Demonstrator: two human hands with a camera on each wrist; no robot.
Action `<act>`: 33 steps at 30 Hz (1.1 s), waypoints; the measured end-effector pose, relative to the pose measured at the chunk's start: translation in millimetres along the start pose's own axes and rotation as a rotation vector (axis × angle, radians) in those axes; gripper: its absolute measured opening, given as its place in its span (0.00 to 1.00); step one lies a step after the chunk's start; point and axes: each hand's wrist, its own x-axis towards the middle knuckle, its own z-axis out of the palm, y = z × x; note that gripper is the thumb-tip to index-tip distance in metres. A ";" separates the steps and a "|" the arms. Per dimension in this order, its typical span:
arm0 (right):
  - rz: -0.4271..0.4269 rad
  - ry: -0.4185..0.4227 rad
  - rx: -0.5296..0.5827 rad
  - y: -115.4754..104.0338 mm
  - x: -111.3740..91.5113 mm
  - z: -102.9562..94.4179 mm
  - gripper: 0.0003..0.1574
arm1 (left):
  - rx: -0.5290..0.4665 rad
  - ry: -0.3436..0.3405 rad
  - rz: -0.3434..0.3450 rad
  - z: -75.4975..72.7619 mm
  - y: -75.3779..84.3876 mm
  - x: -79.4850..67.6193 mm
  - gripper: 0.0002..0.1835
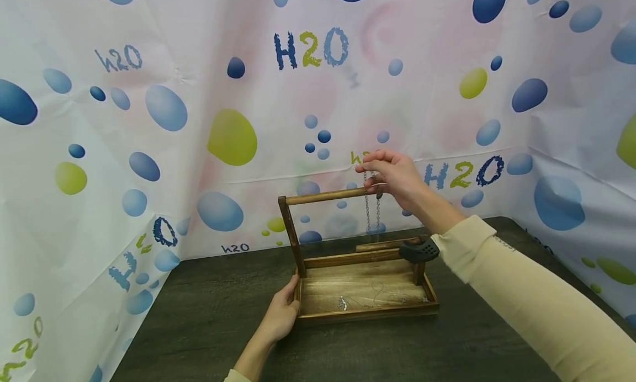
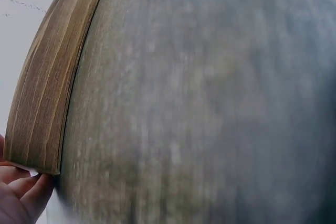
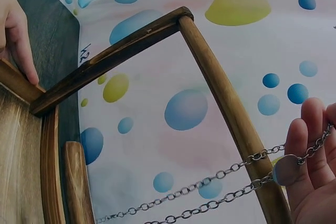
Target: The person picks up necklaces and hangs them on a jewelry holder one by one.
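Note:
A wooden jewelry stand (image 1: pixel 367 314) has a shallow tray base, a tall frame with a top bar (image 1: pixel 323 196), and a lower bar (image 1: pixel 387 245). My left hand (image 1: pixel 282 314) grips the tray's left end; in the left wrist view its fingers (image 2: pixel 37 195) are at the wooden corner. Up at the top bar's right part, my right hand (image 1: pixel 392 175) holds a silver chain necklace (image 1: pixel 367 208) by its upper end. Two strands hang down from the fingers, and a small round pendant (image 3: pixel 286 170) shows beside them. Whether the chain touches the bar, I cannot tell.
Thin jewelry pieces (image 1: pixel 343 303) lie in the tray, with fine chains toward its right side. The stand is on a dark wood-grain table (image 1: pixel 218 304). A white curtain (image 1: pixel 278 95) printed with blue and green drops surrounds the table. A black wrist device (image 1: pixel 419 250) sits under the right wrist.

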 end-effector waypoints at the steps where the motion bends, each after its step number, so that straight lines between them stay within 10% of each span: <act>1: 0.001 0.000 0.005 -0.3 -0.4 -1.1 0.11 | 0.000 -0.003 -0.003 0.0 0.1 -0.3 0.37; 33: -0.008 0.051 0.019 -11.0 -12.8 -33.5 0.14 | 0.020 0.010 0.002 2.5 -1.6 -2.4 0.37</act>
